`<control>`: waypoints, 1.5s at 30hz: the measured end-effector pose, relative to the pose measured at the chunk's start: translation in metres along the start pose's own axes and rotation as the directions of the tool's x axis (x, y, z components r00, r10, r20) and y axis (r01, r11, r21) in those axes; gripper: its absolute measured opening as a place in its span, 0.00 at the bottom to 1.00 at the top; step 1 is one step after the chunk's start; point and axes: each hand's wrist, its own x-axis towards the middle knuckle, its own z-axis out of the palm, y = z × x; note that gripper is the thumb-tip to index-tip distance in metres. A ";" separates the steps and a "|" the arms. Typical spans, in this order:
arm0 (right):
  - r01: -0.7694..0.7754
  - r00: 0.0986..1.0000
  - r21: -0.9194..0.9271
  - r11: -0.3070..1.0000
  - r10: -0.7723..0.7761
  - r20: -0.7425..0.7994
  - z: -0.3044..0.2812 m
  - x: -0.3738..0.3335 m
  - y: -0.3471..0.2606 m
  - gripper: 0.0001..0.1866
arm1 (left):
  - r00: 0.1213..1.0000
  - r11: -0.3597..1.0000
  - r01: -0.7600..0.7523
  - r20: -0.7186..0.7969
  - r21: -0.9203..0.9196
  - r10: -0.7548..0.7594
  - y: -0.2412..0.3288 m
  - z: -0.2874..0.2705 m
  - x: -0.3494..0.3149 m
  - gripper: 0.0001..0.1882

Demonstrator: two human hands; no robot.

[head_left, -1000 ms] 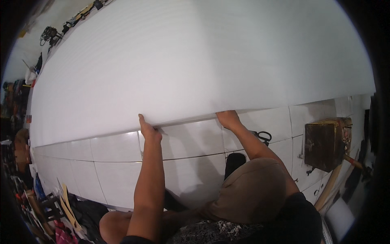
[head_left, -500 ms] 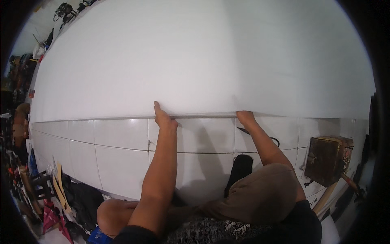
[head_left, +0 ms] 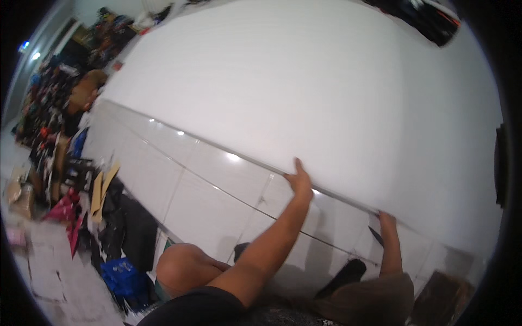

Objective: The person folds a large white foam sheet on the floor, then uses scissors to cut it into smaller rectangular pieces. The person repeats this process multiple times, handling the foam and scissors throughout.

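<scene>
A broad white sheet (head_left: 261,81) spreads over the tiled floor, its near edge running from upper left to lower right. My left hand (head_left: 300,182) is at this edge, one digit stretched up over the top surface and another pointing left along the rim; the rest are hidden. Farther right along the same edge is my right hand (head_left: 386,218), its fingers mostly out of sight at the sheet. Both hands appear to grip the edge. Beside my right wrist a pair of scissors (head_left: 376,236) lies on the tiles, only its dark blade showing.
White floor tiles (head_left: 217,204) border the sheet on my side. Jumbled goods (head_left: 60,108) crowd the left, with a blue bag (head_left: 125,277) by my knee. A brown box-like object (head_left: 441,299) sits at lower right, and a dark object (head_left: 421,19) beyond the sheet.
My view has swung to the left, so the sheet's edge now slants and more clutter shows. Both hands remain at the edge. The scissors' handle has dropped out of sight.
</scene>
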 end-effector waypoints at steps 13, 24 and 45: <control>0.612 0.561 -0.711 0.348 -0.824 0.079 0.009 -0.055 -0.056 0.23 | 0.999 0.960 0.025 -0.038 0.278 -0.015 -0.005 -0.009 -0.005 0.50; 0.642 0.554 -0.659 0.392 -0.831 0.045 0.018 -0.045 -0.033 0.23 | 0.335 -0.005 -0.906 0.725 0.423 0.602 0.029 -0.013 -0.064 0.39; 0.233 0.864 -0.660 0.714 -0.463 -0.196 -0.091 -0.153 0.102 0.25 | -0.049 -0.538 -0.842 0.999 -0.044 -0.006 0.009 0.037 -0.071 0.48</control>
